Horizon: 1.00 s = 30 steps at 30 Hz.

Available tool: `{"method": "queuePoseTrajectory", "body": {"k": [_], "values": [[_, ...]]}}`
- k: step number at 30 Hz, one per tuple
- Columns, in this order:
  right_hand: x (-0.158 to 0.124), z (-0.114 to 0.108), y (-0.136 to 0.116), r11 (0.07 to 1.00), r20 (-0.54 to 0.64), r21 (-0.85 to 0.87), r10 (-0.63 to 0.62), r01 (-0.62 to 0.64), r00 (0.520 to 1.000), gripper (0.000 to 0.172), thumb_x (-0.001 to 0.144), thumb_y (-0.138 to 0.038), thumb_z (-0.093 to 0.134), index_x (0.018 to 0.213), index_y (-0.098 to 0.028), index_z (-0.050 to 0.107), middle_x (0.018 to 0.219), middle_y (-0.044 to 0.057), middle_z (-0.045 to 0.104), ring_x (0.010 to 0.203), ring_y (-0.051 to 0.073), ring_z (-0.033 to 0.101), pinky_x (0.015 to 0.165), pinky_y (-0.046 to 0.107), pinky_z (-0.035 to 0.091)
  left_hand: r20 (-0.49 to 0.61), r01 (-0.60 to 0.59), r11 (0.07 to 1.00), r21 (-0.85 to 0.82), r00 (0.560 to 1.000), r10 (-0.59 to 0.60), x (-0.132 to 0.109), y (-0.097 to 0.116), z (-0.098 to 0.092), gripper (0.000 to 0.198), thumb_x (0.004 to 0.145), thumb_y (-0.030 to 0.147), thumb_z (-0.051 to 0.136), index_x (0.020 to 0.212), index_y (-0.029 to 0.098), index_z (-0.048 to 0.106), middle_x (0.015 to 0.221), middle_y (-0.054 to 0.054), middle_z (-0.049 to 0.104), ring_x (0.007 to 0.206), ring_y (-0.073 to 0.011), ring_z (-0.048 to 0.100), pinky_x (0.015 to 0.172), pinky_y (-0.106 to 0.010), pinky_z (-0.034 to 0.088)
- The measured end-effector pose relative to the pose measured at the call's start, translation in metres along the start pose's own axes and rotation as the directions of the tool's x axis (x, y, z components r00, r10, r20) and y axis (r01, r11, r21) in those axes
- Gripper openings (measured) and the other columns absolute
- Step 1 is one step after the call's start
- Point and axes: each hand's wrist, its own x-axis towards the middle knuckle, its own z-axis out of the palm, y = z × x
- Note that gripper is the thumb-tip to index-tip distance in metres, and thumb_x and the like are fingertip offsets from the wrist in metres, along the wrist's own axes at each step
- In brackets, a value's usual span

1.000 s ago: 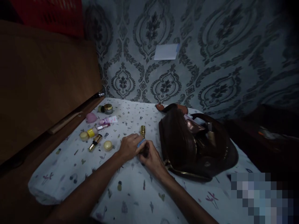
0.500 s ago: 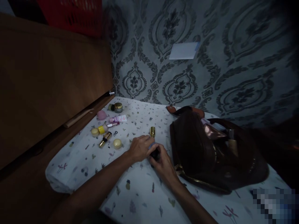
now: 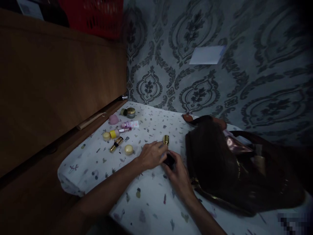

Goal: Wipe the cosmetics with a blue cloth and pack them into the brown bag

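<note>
My right hand [image 3: 178,173] is wrapped around a small black container [image 3: 169,160], partly hidden by the fingers. From the left, my left hand [image 3: 152,155] curls its fingers over the upper end of the same container, so that end is covered. Just beyond my left fingertips is a shiny gold tube [image 3: 166,139] on the patterned white cloth [image 3: 146,195]. A round cream-coloured pot [image 3: 128,149] lies left of my left hand. Close to my right hand, on its right, is a large dark brown bag [image 3: 210,160], open, with a pinkish metallic pouch [image 3: 237,145] showing inside.
Farther left lie a black and gold tube [image 3: 116,144], a yellow-banded bottle [image 3: 113,134], a pink squeeze tube [image 3: 130,124], a pink sponge [image 3: 113,119] and a gold-lidded jar [image 3: 131,112]. A wooden cabinet [image 3: 63,81] borders the left, a patterned wall [image 3: 168,75] the back.
The whole view has shifted, so the table and bag appear farther right. Both hands stay together around the black container, with only slight finger movement.
</note>
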Motion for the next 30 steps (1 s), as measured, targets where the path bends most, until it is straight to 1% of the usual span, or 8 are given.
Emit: {"method": "queuePoseTrajectory", "body": {"k": [3,5,7,10,13,15,24,30], "values": [[0.000,-0.002,-0.003,1.000,-0.023,-0.014,0.027,-0.027,0.999,0.052,0.082,-0.041,0.059,0.129,-0.019,0.053,0.127,0.014,0.066,0.116,0.030,0.063,0.101,0.048,0.049,-0.028,0.134,0.990,0.048,0.991,-0.133,0.003,-0.015,-0.022,0.024,0.096,0.022,0.049,0.117,0.023,0.059,0.114,-0.007,0.066,0.108,-0.0233,0.061,0.075,-0.033,0.054],[0.000,-0.003,-0.005,0.999,-0.041,-0.025,0.045,-0.046,0.998,0.051,0.082,-0.040,0.057,0.128,-0.019,0.054,0.124,0.014,0.066,0.114,0.030,0.064,0.100,0.047,0.050,-0.099,0.327,0.942,0.076,0.943,-0.319,0.002,-0.036,-0.040,0.026,0.095,0.017,0.046,0.116,0.023,0.061,0.118,-0.008,0.065,0.108,-0.0233,0.061,0.080,-0.034,0.053],[-0.001,-0.005,-0.007,0.998,-0.051,-0.032,0.054,-0.055,0.997,0.050,0.082,-0.038,0.056,0.129,-0.019,0.055,0.123,0.013,0.066,0.113,0.030,0.064,0.099,0.047,0.050,-0.189,0.489,0.865,0.112,0.865,-0.465,-0.003,-0.061,-0.058,0.027,0.095,0.017,0.045,0.115,0.021,0.062,0.120,-0.011,0.065,0.111,-0.0257,0.060,0.087,-0.037,0.052],[-0.001,-0.006,-0.008,0.999,-0.058,-0.029,0.038,-0.039,0.998,0.049,0.083,-0.035,0.054,0.130,-0.020,0.054,0.124,0.011,0.066,0.114,0.028,0.063,0.101,0.047,0.050,-0.241,0.704,0.696,0.145,0.707,-0.665,-0.019,-0.096,-0.075,0.031,0.094,0.021,0.043,0.115,0.018,0.065,0.124,-0.015,0.066,0.117,-0.0328,0.059,0.086,-0.042,0.052],[-0.002,-0.006,-0.008,0.999,-0.060,-0.029,0.018,-0.020,0.998,0.048,0.084,-0.034,0.053,0.130,-0.020,0.053,0.122,0.010,0.065,0.113,0.027,0.063,0.101,0.047,0.050,-0.137,0.815,0.542,0.203,0.572,-0.809,-0.034,-0.119,-0.079,0.037,0.093,0.021,0.040,0.119,0.013,0.065,0.121,-0.021,0.068,0.118,-0.0379,0.061,0.086,-0.046,0.052],[-0.002,-0.005,-0.007,0.999,-0.064,-0.038,0.001,-0.003,0.998,0.048,0.084,-0.032,0.054,0.130,-0.020,0.052,0.122,0.011,0.065,0.113,0.027,0.063,0.100,0.047,0.050,-0.071,0.833,0.507,0.221,0.533,-0.843,-0.039,-0.125,-0.077,0.036,0.091,0.023,0.043,0.113,0.011,0.068,0.114,-0.024,0.071,0.109,-0.0398,0.066,0.082,-0.047,0.053],[-0.001,-0.004,-0.003,0.997,-0.068,-0.054,-0.065,0.061,0.996,0.044,0.084,-0.027,0.053,0.128,-0.020,0.052,0.123,0.012,0.063,0.116,0.027,0.061,0.102,0.047,0.050,-0.075,0.760,0.617,0.205,0.640,-0.764,-0.031,-0.113,-0.069,0.037,0.093,0.021,0.038,0.112,0.009,0.068,0.109,-0.024,0.072,0.104,-0.0379,0.069,0.083,-0.043,0.051],[-0.001,-0.003,-0.001,0.993,-0.064,-0.069,-0.097,0.093,0.993,0.042,0.084,-0.022,0.053,0.125,-0.021,0.054,0.119,0.011,0.063,0.113,0.027,0.062,0.101,0.047,0.051,-0.069,0.679,0.728,0.096,0.734,-0.675,-0.022,-0.108,-0.057,0.032,0.095,0.026,0.042,0.110,0.014,0.067,0.105,-0.019,0.074,0.098,-0.0300,0.070,0.083,-0.036,0.050]]}}
